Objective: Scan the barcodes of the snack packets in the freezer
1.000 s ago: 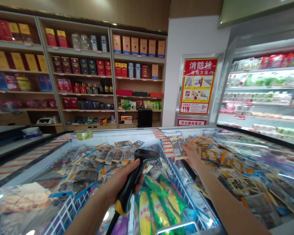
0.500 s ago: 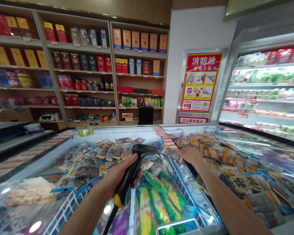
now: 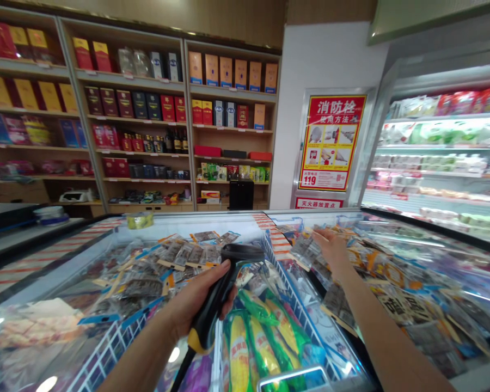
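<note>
Where the head view looks down over the freezer (image 3: 204,224), the left hand (image 3: 193,304) is found closed around the handle of a black handheld scanner (image 3: 218,293), the thumb lying along the upper grip just below the head and the fingertips showing on the far side. The scanner is tilted, its head uppermost and turned to the right, its yellow-trimmed butt low, with a black cord (image 3: 181,371) running down from it. The right hand (image 3: 331,246) is extended over the right-hand section, back upward, its fingertips at the edge of a clear packet with dark contents (image 3: 307,249); whether the fingers grip that packet or merely rest upon it cannot be told. The packet lies near the red-and-white striped strip (image 3: 274,238), at the left margin of a heap of orange-marked packets (image 3: 386,268). Between the two forearms, bagged corn (image 3: 265,348) in green and clear wrapping lies beside a white wire divider (image 3: 300,305). Further dark packets (image 3: 141,287) are piled to the left of the scanner. Beyond the freezer are noted shelves (image 3: 232,92) of boxed goods, a red-and-yellow wall notice (image 3: 332,142) and, at right, a lit display case (image 3: 441,146).
</note>
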Demonstrator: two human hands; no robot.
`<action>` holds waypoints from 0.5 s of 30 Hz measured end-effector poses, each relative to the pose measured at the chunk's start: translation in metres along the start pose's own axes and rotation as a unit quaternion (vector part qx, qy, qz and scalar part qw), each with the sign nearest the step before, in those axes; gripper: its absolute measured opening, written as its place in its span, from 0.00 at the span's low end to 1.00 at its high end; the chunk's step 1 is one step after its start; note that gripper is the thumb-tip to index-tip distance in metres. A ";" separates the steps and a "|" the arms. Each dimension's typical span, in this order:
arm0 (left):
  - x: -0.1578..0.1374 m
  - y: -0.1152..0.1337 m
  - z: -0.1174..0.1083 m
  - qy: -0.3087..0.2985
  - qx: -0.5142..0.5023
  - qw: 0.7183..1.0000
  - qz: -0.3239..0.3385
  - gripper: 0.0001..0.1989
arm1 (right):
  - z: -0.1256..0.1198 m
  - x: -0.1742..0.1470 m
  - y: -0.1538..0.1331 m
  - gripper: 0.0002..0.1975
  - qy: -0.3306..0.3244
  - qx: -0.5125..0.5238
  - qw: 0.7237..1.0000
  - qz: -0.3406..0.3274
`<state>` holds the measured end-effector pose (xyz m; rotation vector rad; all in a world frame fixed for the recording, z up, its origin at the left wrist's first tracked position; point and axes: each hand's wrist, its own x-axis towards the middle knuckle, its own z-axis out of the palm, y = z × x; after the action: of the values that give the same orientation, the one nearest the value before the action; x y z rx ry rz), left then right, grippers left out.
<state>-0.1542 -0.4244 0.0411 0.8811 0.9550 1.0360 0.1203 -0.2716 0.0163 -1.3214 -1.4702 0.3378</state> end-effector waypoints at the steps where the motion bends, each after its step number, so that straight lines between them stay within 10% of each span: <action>1: 0.000 -0.001 0.000 -0.006 0.005 1.000 0.000 0.17 | -0.001 -0.001 -0.002 0.14 0.009 -0.019 0.999 -0.027; 5: 0.002 -0.003 0.000 -0.011 0.020 1.000 -0.013 0.18 | 0.016 -0.008 -0.001 0.12 -0.073 -0.079 0.990 -0.094; 15: -0.001 -0.001 0.004 -0.016 0.023 0.999 -0.017 0.17 | 0.027 -0.006 0.034 0.09 -0.163 -0.035 0.986 -0.014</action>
<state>-0.1503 -0.4264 0.0413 0.9146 0.9679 0.9719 0.1152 -0.2539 -0.0232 -1.3452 -1.7852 0.5072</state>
